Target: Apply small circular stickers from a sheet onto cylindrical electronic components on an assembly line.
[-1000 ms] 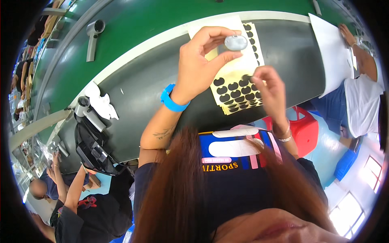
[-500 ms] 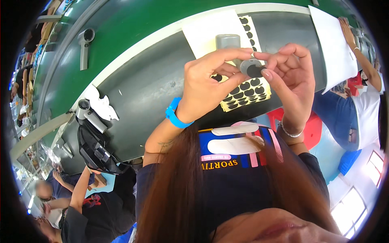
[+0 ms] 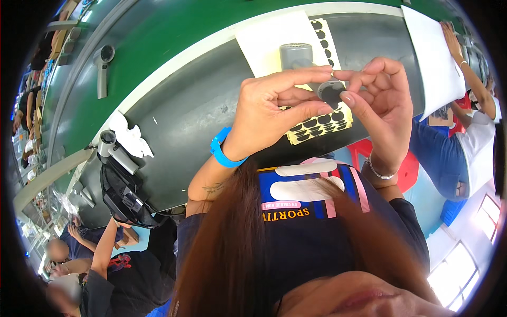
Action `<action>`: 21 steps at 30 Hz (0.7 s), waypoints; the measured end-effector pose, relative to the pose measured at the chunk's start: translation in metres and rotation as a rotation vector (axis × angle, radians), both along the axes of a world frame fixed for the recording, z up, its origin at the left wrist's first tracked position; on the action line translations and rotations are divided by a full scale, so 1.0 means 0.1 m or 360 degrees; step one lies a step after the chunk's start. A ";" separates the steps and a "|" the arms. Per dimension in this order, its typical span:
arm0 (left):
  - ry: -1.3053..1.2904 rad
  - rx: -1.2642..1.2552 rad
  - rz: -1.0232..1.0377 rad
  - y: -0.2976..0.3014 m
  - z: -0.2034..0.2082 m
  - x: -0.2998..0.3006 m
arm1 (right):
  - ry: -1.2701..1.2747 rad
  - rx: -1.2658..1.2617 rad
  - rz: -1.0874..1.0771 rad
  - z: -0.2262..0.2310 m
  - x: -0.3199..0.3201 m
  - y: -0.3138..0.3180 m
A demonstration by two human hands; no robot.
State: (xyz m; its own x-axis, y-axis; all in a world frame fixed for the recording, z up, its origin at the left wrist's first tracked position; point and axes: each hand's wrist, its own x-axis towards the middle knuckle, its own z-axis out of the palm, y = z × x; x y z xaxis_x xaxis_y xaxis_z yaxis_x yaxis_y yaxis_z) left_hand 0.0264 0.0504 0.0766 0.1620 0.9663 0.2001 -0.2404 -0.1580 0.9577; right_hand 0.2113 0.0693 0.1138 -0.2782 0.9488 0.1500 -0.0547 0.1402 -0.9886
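Note:
My left hand (image 3: 264, 108) is closed around the handle of a grey hair-dryer-shaped device (image 3: 296, 54), whose head points away from me. The round handle end faces up between my hands. A dark round sticker (image 3: 331, 94) lies over that end, inside its grey rim. My right hand (image 3: 383, 100) holds the sticker's right edge at the thumb tip, with its forefinger by the rim and its other fingers curled loosely. Below my hands is a yellowish sheet of black stickers (image 3: 319, 127), partly hidden by the left hand.
On the green belt (image 3: 174, 31) lies another grey device (image 3: 104, 71). At the left of the dark worktop (image 3: 185, 116) are a similar device (image 3: 117, 152), white tissue (image 3: 129, 136) and a black bag (image 3: 124, 193). A co-worker's arm (image 3: 470, 74) reaches over a white sheet (image 3: 433, 58).
The dark sticker now sits more squarely over the handle end, where before it stuck out to the right. The device on the green belt has shifted toward the lower left.

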 end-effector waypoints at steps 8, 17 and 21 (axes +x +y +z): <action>0.0001 0.0000 0.0003 -0.01 -0.02 0.00 | -0.0044 0.0009 -0.0036 -0.01 -0.01 -0.02; 0.0037 0.0016 0.0020 -0.01 -0.03 0.01 | -0.0070 0.0038 -0.0034 -0.01 0.00 -0.02; 0.0026 0.0005 0.0022 -0.02 -0.02 0.01 | -0.0076 0.0043 -0.0032 -0.01 0.00 -0.01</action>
State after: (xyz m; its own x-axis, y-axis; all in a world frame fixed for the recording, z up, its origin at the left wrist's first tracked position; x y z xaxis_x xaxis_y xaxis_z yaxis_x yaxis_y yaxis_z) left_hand 0.0274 0.0488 0.0747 0.1521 0.9678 0.2007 -0.2226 -0.1643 0.9610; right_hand 0.2111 0.0679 0.1131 -0.2664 0.9501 0.1624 -0.0046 0.1673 -0.9859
